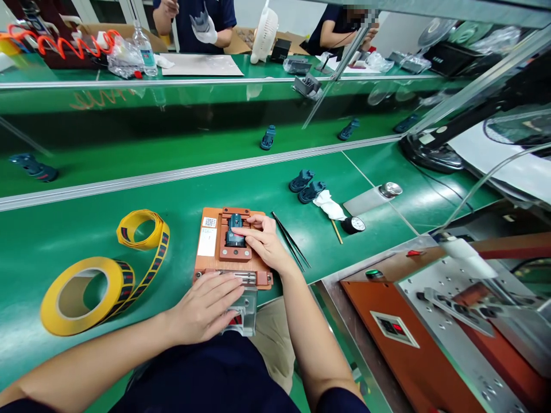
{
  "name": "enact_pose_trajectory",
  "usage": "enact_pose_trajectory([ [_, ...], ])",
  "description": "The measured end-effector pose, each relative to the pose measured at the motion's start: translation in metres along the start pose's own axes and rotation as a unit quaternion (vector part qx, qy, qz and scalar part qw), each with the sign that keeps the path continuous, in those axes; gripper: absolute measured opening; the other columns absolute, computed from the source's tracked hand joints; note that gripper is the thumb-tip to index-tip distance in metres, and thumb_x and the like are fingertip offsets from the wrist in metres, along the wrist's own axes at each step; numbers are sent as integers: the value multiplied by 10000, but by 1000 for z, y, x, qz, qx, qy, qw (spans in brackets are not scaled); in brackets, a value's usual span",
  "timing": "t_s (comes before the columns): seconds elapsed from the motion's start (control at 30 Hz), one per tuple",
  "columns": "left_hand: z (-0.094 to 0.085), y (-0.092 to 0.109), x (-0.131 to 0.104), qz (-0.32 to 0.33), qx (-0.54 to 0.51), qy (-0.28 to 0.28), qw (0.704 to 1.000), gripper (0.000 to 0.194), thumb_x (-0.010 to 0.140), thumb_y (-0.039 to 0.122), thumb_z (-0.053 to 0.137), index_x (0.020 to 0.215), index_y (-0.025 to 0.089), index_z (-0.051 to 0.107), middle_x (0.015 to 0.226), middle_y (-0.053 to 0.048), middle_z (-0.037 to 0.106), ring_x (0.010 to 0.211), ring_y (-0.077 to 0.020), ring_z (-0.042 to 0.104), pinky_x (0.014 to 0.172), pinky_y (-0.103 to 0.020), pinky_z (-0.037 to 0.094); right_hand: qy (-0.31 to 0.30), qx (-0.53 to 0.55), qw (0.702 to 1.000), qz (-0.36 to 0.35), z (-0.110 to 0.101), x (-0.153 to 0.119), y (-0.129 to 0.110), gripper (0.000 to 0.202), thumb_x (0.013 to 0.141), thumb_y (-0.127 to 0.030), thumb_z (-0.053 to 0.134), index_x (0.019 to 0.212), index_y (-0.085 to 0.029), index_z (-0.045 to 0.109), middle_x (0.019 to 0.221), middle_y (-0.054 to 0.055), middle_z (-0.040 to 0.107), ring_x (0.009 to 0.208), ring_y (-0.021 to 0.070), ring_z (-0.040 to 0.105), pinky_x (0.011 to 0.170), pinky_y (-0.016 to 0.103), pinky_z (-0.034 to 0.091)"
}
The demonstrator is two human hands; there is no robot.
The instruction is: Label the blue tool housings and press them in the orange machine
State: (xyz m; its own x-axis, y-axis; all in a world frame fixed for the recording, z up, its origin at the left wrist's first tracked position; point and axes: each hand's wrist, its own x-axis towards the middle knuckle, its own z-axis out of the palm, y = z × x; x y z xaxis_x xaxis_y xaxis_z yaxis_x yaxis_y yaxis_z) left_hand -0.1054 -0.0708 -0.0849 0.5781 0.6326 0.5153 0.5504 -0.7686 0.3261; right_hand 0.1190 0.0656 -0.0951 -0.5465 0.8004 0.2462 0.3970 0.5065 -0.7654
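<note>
A dark blue plastic tool housing (pixel 235 221) sits in the recess of an orange-brown fixture (pixel 258 265). My right hand (pixel 264 244) reaches over the fixture's right side, its thumb and fingers closed on the housing. Stretched flat, my left hand (pixel 202 307) lies over the fixture's front edge and a clear plastic flap (pixel 248 312) there; its fingers hold nothing. Black tweezers (pixel 291 241) lie just right of the fixture. To the left, a yellow roll of labels (pixel 54 298) has a strip running to a smaller coil (pixel 144 215).
Two more housings (pixel 310 192) stand beside a white cloth (pixel 329 203), a metal bottle (pixel 372 198) and a round black gauge (pixel 353 225). Several housings (pixel 267 137) sit on the green belt beyond the rail. An orange machine (pixel 387 355) stands at right. Co-workers (pixel 215 28) are across the line.
</note>
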Motion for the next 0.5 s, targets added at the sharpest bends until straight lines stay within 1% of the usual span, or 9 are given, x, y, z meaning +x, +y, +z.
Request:
enact_pose_trajectory([
  [0.07,-1,0,2,1,-1,3,1000,529,926,167,614,1442,121,507,1309,-140,693,1317,-246,572,1186,-402,328,-24,-1,999,-23,-1,0,-3,360,1040,-466,423,1254,-379,700,1284,73,442,1274,269,394,1157,501,301],
  [0.13,-2,0,2,5,0,4,1000,546,924,168,612,1455,123,493,1310,-141,693,1311,-247,579,1183,-402,334,-37,-1,999,-29,-1,0,-6,349,1038,-459,436,1215,-369,724,1292,70,444,1283,268,400,1161,502,291],
  [0.2,-1,-1,2,8,0,4,1000,566,924,175,606,1473,131,472,1308,-142,693,1302,-252,587,1174,-409,349,-18,-3,1000,-8,0,1,-9,339,1042,-418,439,1210,-353,725,1282,72,451,1276,258,411,1157,493,300],
  [0.3,-1,-2,0,7,-2,2,1000,567,930,181,600,1479,141,461,1314,-145,689,1294,-262,590,1156,-435,373,42,-23,998,32,1,6,-14,340,1031,-363,449,1294,-305,657,1235,84,487,1244,249,439,1133,490,338],
  [0.37,-3,-2,1,9,-14,6,1000,555,931,187,608,1468,151,473,1310,-147,688,1281,-267,596,1124,-442,414,68,-45,995,50,1,9,-19,345,965,-422,575,1262,-254,628,1186,88,520,1199,263,465,1085,489,392],
  [0.43,-7,-1,7,9,-37,28,999,527,930,194,621,1442,169,501,1284,-141,698,1249,-266,612,1082,-441,459,60,-77,993,66,0,13,-26,433,822,-506,751,1122,-219,625,1127,86,542,1130,281,493,1006,476,452],
  [0.47,-10,-1,12,2,-47,48,998,500,928,195,628,1417,183,525,1266,-133,704,1224,-262,623,1066,-441,470,49,-94,992,72,0,14,-30,460,753,-516,813,1036,-211,618,1090,83,552,1090,284,506,964,463,473],
  [0.5,-13,-1,18,-13,-54,73,996,466,925,191,633,1384,199,553,1250,-122,708,1196,-256,633,1056,-442,474,41,-109,990,77,-1,16,-34,457,714,-503,846,963,-207,604,1051,78,560,1055,283,519,929,451,485],
])
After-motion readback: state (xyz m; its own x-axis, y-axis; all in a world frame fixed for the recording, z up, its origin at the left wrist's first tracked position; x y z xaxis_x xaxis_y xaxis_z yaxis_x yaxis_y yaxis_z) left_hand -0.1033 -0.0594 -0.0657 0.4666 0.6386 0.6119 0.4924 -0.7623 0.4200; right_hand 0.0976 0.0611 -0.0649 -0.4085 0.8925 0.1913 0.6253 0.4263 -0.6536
